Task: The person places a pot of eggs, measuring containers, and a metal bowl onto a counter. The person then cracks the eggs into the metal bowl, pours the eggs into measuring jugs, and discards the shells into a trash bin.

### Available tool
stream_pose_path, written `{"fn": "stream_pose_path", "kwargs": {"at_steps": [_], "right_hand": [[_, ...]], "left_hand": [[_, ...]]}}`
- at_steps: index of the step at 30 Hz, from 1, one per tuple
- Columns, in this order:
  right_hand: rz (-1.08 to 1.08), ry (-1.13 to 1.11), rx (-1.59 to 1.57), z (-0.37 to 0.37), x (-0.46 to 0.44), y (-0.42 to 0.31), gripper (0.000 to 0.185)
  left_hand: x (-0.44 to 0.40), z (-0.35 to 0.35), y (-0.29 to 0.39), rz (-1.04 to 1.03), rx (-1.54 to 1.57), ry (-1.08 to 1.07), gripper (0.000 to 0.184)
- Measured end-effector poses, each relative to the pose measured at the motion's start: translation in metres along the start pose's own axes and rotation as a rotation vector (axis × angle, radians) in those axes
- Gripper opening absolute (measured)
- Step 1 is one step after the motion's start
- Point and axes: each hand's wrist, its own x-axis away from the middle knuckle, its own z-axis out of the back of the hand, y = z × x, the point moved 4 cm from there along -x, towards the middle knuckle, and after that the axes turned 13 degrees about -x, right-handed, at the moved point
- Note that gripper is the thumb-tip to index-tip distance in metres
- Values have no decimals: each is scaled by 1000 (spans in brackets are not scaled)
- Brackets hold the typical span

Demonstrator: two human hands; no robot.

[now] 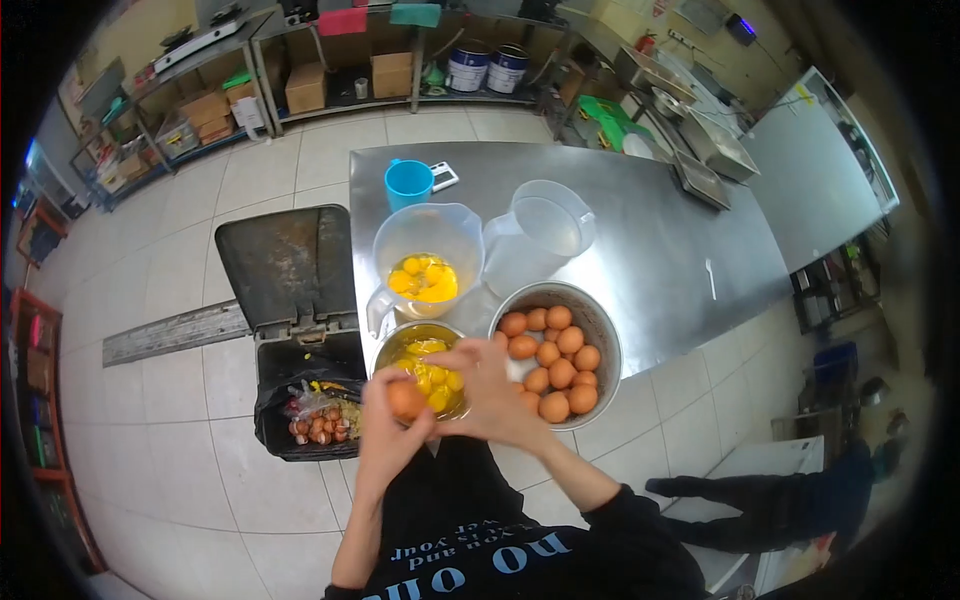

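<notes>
Egg [406, 399] pinched in left hand [383, 440], right hand [492, 395] spread (both at the metal bowl's [440, 332] near edge).

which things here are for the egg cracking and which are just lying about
In use: egg in left hand, yolk bowl, yolk jug, whole-egg bowl, shell bin

Apparently just lying about: blue cup, white utensil, white device, perhaps empty-looking jug

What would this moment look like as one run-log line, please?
left hand: holding egg | right hand: close to egg, over yolk bowl | egg bowl: at right | bin: open, shells inside
</notes>
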Motion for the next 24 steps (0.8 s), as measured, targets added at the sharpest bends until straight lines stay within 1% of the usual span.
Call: {"fn": "stream_pose_path", "kwargs": {"at_steps": [1, 2, 3, 4, 5, 6, 7, 8, 9, 10, 11, 12, 14, 15, 16, 18, 19, 20, 22, 23, 24], "right_hand": [[-60, 24, 92, 27, 4, 13, 54], [-122, 43, 183, 54, 8, 25, 51], [-232, 51, 246, 79, 13, 45, 47], [-461, -17, 352, 93, 23, 65, 42], [-646, -48, 436, 94, 32, 88, 36], [-772, -213, 514, 87, 41, 105, 34], [-897, -383, 590, 81, 44, 112, 32], [-899, -388, 586, 76, 52, 126, 32], [-869, -352, 506, 69, 65, 148, 30], [-833, -316, 425, 67, 65, 152, 28], [-823, -314, 331, 69, 67, 155, 29], [-814, -315, 325, 71, 68, 157, 29], [-740, -133, -51, 74, 74, 162, 28], [-673, -42, -183, 72, 78, 172, 26], [-666, -50, -175, 73, 68, 164, 26], [-860, 334, -1087, 66, 52, 145, 28], [-938, 280, -1315, 57, 44, 147, 33], [-941, 281, -1320, 53, 43, 149, 33], [-1096, 223, -1732, 37, 39, 149, 35], [-991, 78, -1863, 35, 29, 129, 34], [-995, 70, -1863, 36, 22, 112, 34]], "left_hand": [[8, 15, -16, 1, -50, 36, 54], [14, 29, -34, 64, -246, 71, 55], [20, 45, -52, 131, -444, 107, 55], [24, 51, -69, 103, -658, 193, 58], [29, 56, -83, 149, -739, 258, 58], [29, 60, -94, 186, -820, 328, 57], [24, 61, -97, 179, -825, 330, 57], [24, 65, -100, 227, -725, 406, 56], [27, 69, -102, 280, -623, 481, 54], [28, 70, -101, 289, -628, 484, 54], [27, 74, -99, 297, -568, 513, 52], [26, 79, -99, 300, -508, 543, 50], [27, 85, -106, 278, -532, 570, 50], [28, 88, -107, 318, -417, 584, 48], [29, 87, -110, 359, -301, 596, 46], [29, 86, -111, 367, -247, 617, 46], [29, 87, -112, 363, -204, 630, 45], [28, 86, -113, 364, -209, 628, 45], [24, 81, -115, 305, -28, 642, 43], [22, 80, -113, 307, -29, 646, 43], [20, 79, -110, 302, 6, 645, 43]]}}
